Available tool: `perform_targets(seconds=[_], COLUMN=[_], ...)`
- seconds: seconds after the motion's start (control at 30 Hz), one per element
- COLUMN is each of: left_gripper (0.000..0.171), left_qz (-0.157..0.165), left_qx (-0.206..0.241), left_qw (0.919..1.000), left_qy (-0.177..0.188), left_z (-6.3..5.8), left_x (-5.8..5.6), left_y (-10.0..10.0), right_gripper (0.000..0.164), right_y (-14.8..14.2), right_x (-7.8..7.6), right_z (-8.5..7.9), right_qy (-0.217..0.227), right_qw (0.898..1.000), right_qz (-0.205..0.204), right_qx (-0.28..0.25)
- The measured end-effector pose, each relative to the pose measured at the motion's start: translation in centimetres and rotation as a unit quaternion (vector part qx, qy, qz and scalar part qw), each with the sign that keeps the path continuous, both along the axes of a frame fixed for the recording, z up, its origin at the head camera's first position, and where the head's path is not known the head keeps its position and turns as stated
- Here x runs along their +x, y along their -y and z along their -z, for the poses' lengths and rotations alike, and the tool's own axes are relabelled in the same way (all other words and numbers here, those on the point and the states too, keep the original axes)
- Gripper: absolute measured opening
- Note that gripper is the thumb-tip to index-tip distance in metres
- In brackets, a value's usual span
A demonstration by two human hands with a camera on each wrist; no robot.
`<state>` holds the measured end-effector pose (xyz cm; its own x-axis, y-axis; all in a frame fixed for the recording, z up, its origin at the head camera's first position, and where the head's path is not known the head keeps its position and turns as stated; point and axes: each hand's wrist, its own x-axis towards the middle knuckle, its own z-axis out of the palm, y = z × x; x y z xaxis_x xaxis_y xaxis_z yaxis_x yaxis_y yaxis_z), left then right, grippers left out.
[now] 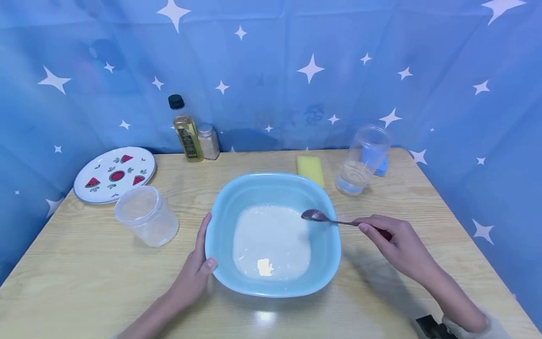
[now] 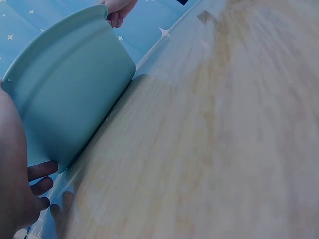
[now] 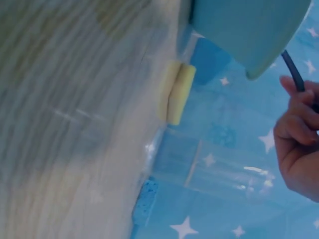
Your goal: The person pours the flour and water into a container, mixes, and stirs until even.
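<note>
A light-blue basin [image 1: 323, 263] stands mid-table with milky white liquid [image 1: 271, 240] in it. My left hand [image 1: 196, 268] grips the basin's left side, thumb over the rim and fingers along the outer wall. In the left wrist view, fingers [image 2: 42, 186] show low against that wall. A dark brown spoon [image 1: 314, 215] is pinched by its handle in my right hand [image 1: 398, 242]. Its bowl is over the right part of the basin, by the liquid's edge; whether it touches the liquid I cannot tell. The right wrist view shows the fingers curled about the dark handle [image 3: 293, 69].
Left of the basin are a translucent plastic tub [image 1: 154, 221] and white watermelon-patterned plates [image 1: 139, 162]. An oil bottle [image 1: 188, 136] and a small jar [image 1: 209, 141] stand behind. Back right are a yellow sponge [image 1: 310, 169], a clear cup [image 1: 353, 176] holding some liquid, and a blue sponge [image 1: 382, 168].
</note>
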<state>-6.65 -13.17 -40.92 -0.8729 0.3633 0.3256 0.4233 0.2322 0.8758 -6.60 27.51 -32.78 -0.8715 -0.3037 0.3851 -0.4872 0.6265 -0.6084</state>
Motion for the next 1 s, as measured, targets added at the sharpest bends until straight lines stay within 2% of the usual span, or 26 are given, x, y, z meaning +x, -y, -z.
perform_targets(seconds=[0.23, 0.33, 0.43, 0.5, 0.67, 0.87, 0.93, 1.0], left_gripper=[0.071, 0.072, 0.072, 0.071, 0.071, 0.072, 0.072, 0.073], left_qz=[-0.004, -0.017, -0.024, -0.030, -0.044, -0.043, -0.042, -0.040], left_qx=[-0.010, -0.018, -0.023, -0.024, -0.030, -0.028, -0.025, -0.019], left_qw=[0.9999, 0.9997, 0.9994, 0.9992, 0.9985, 0.9987, 0.9988, 0.9990], left_qy=[0.000, 0.001, 0.003, 0.007, 0.009, 0.003, 0.001, -0.003], left_z=[0.0, 0.0, -0.1, -0.1, -0.2, -0.2, -0.1, -0.1], left_x=[-0.2, -0.2, -0.2, -0.1, 0.2, 0.2, 0.4, 0.5], left_y=[0.3, 0.5, 0.7, 0.9, 1.1, 1.0, 0.9, 0.8], right_gripper=[0.021, 0.020, 0.022, 0.027, 0.034, 0.033, 0.032, 0.033], right_y=[-1.8, -3.1, -4.6, -5.5, -6.6, -7.3, -7.4, -7.6], right_x=[0.2, -0.4, -1.1, -2.0, -4.3, -6.2, -6.5, -6.6], right_z=[-0.8, -1.2, -1.1, -0.7, 0.9, 2.2, 2.6, 2.9], right_qy=[0.082, 0.094, 0.144, 0.200, 0.343, 0.446, 0.463, 0.466], right_qw=[0.994, 0.992, 0.984, 0.973, 0.931, 0.884, 0.877, 0.878], right_qz=[0.052, 0.064, 0.064, 0.051, 0.009, -0.030, -0.037, -0.030], right_qx=[-0.042, -0.057, -0.086, -0.103, -0.124, -0.141, -0.126, -0.100])
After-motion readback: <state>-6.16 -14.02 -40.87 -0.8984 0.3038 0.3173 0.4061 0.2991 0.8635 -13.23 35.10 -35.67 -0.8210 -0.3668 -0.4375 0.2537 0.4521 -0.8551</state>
